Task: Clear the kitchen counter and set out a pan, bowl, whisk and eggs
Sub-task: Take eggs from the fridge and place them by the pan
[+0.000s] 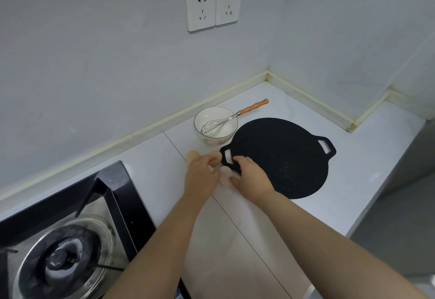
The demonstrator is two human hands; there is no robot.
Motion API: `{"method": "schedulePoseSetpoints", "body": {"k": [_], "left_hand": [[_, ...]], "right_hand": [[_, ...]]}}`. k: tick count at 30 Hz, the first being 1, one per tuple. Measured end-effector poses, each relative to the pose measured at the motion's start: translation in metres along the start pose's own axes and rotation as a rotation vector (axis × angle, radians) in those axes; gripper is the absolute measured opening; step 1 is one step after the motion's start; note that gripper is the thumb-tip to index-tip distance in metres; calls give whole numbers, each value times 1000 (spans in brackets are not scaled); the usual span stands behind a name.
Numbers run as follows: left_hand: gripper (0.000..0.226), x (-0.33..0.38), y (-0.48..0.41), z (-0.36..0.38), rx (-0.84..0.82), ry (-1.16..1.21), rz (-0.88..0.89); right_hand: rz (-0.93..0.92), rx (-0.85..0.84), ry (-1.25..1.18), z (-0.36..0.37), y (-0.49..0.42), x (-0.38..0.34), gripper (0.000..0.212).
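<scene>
My two forearms (pixel 317 228) sat nearest the lens, reaching from the bottom edge up over the white counter (pixel 367 181). Both hands met just left of the black flat pan (pixel 282 157), which lay on the counter with one loop handle toward them and the other at its far right. The right hand (pixel 249 176) lay across that near handle, its thumb and bent fingers closed round a pale egg (pixel 224 177) squeezed between the two hands. The left hand (pixel 201 176) had its fingers bent down over two tan eggs (pixel 192 156) resting on the counter; I could not tell whether it actually grasped either one. Just beyond the eggs stood the white bowl (pixel 215 122), touching or nearly touching the pan's rim, with the whisk (pixel 235 114) lying in it, wires inside and wooden handle slanting out over the rim to the right. A gas hob (pixel 70 228) filled the lower left, and two wall sockets (pixel 213 6) hung above.
</scene>
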State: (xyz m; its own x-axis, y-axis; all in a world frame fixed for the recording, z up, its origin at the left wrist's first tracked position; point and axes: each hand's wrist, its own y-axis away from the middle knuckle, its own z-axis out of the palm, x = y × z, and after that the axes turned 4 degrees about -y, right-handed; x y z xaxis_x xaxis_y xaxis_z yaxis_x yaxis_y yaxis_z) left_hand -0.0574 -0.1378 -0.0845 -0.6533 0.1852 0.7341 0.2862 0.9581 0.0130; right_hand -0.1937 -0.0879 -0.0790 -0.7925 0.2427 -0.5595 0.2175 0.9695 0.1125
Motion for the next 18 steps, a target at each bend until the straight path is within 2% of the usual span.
{"method": "schedulePoseSetpoints", "body": {"k": [9,14,18], "left_hand": [[36,65,8,21,-36,-39,253],[40,136,25,56,-94,-50,518],[39,195,52,82,-153,75,686]], "right_hand": [[8,244,30,-65,33,29,55],[103,421,-10,-125,85,66,57],[184,614,-62,-174,142,93,53]]}}
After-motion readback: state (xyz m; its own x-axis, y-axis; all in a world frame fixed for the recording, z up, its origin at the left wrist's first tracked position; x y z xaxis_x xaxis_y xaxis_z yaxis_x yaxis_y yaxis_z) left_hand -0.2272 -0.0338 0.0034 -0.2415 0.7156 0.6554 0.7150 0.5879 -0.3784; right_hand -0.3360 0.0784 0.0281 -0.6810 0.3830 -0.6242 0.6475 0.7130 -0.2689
